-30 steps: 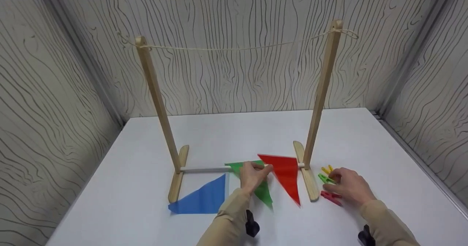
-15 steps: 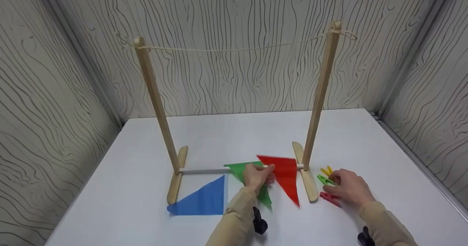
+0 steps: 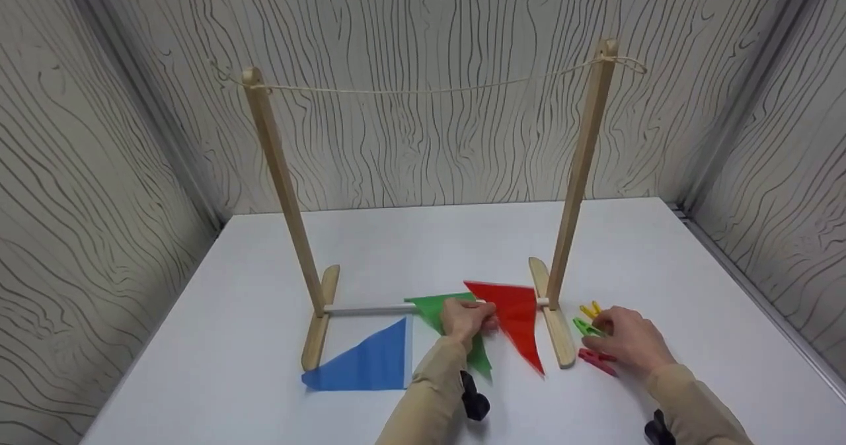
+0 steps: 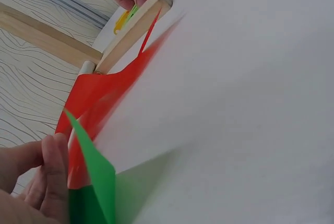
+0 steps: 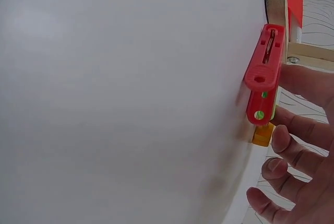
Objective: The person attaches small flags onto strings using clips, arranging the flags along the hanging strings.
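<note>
- From my station I judged the work to be early on: the string (image 3: 396, 91) was tied between the left post (image 3: 286, 190) and the right post (image 3: 581, 174), yet neither flag nor clip was on it.
- All three flags were down at the surface (image 3: 423, 240), and so were the clips; whatever was to be done with them looked undone.
- The red flag (image 3: 515, 313) lay across the white rod (image 3: 367, 309), nearer the surface's right edge than the green flag (image 3: 429, 308), partly covered beside it.
- The blue flag (image 3: 370, 364) lay toward the near left corner, its tip against the left post's foot (image 3: 316, 342).
- I read the left hand (image 3: 466, 319) as pinching the red flag's left edge, its fingers drawn together; whether they caught the green flag too, I could not tell.
- Toward the right edge, the right hand (image 3: 628, 339) had thumb and forefinger about the end of the green clip (image 3: 585, 328), apparently pinching lightly; its other fingers curved loosely.
- The yellow clip (image 3: 590, 310) lay beyond the green one, the red clip (image 3: 597, 362) nearer the near edge.
- I saw no container in any view.
</note>
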A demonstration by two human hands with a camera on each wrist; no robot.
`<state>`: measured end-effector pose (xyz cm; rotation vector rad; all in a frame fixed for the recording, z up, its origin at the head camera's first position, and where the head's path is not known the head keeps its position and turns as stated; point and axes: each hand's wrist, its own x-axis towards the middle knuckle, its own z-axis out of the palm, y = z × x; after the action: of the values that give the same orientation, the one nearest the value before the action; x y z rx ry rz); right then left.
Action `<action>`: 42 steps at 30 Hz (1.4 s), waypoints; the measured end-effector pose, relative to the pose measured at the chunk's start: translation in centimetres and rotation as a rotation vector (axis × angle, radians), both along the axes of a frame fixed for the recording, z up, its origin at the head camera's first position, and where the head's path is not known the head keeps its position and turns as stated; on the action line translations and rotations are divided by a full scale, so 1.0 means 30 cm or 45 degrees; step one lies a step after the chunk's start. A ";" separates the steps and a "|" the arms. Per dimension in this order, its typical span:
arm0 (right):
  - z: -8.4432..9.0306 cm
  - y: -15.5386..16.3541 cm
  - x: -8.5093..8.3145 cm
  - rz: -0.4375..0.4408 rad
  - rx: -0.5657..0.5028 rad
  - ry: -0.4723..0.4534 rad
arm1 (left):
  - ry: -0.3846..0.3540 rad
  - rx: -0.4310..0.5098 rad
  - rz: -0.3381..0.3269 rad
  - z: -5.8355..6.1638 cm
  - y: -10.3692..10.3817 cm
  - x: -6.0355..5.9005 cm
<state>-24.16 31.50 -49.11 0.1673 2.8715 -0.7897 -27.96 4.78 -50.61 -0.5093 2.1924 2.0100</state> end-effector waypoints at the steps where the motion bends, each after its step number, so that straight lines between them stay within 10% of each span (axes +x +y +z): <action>1: 0.001 -0.001 0.000 -0.003 -0.005 -0.003 | -0.006 0.002 0.001 0.000 -0.001 0.000; 42: 0.028 -0.020 0.012 0.079 -0.066 0.273 | 0.063 0.560 -0.045 0.072 -0.037 0.002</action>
<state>-23.80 30.89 -48.27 -0.0140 3.0330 -0.9210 -27.92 3.66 -48.44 -0.3620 1.6843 2.4063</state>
